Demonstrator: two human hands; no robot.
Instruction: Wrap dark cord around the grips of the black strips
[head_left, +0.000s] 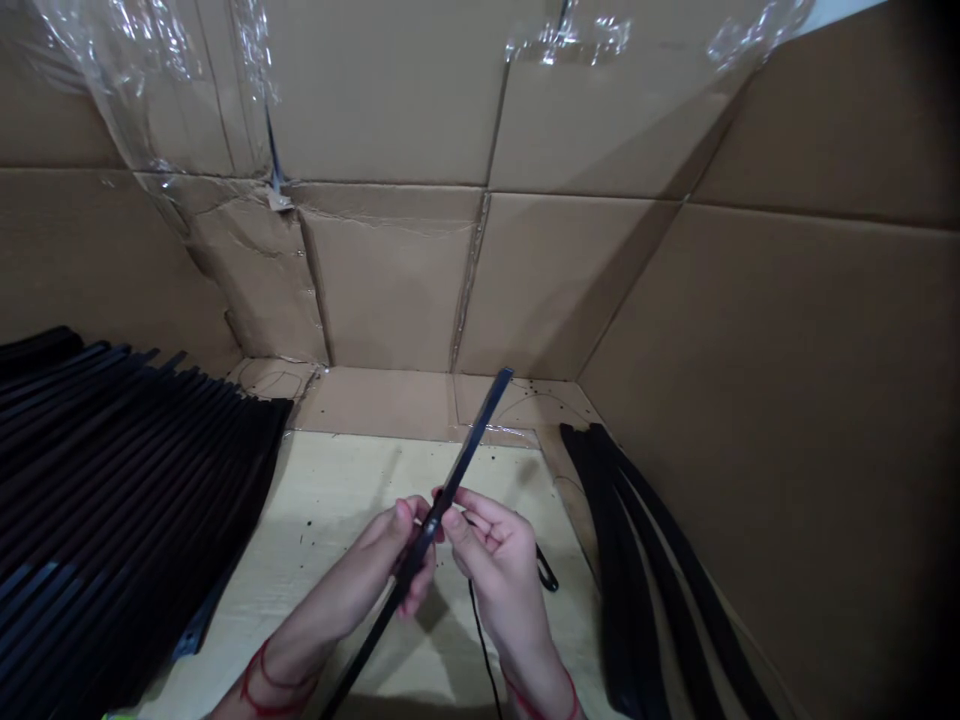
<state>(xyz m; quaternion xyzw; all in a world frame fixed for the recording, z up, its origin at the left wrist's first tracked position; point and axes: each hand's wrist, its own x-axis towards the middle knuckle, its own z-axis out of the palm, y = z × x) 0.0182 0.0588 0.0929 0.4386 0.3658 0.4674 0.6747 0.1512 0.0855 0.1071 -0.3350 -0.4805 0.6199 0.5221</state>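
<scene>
Your left hand (pixel 379 555) and right hand (pixel 499 570) grip one long flat black strip (pixel 474 438) with closed fingers (pixel 472 522); stacked black strips (pixel 127 480) lie left, loose black strips (pixel 630 570) right.

place: a makeshift workshop bay set up for repetitive handwork, not a home or office
walls: corrugated cardboard sheets (pixel 390 280) line the back and right side, with taped seams
overhead: clear plastic film (pixel 154 85) hangs from the top of the cardboard
bench: a pale wooden work surface (pixel 322 530)
stock: rows of identical black strips (pixel 127 480) at left, a looser pile of black strips (pixel 637 570) at right
</scene>
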